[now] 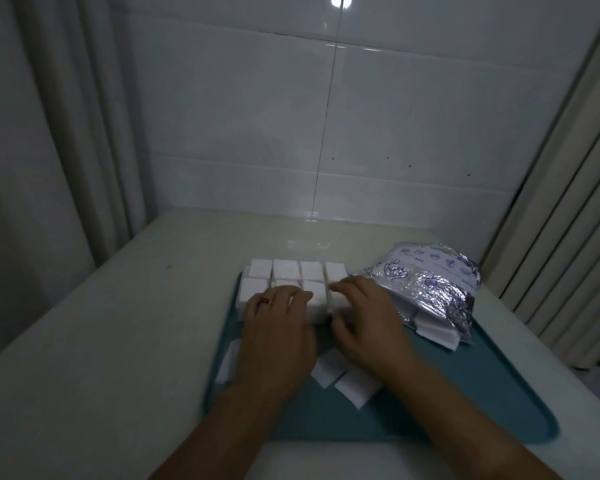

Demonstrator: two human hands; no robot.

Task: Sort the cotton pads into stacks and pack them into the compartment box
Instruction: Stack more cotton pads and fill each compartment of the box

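Centre of frame: compartment box (257, 271), clear, two rows of four, each cell filled with a white pad stack. Left hand (278, 327), ring on one finger, lies over the near row's left cells. Right hand (364, 323) grips the near-right stack (340, 301), fingers on top, thumb at its front. Under all: teal tray (465, 403) on a pale counter (101, 341). Lower centre: loose pads (355, 388). Right: crumpled foil bag (430, 285), more pads spilling from it. Background: white tiled wall (395, 116).

Box (293, 289) on tray (482, 393) — bag (430, 289) rightward
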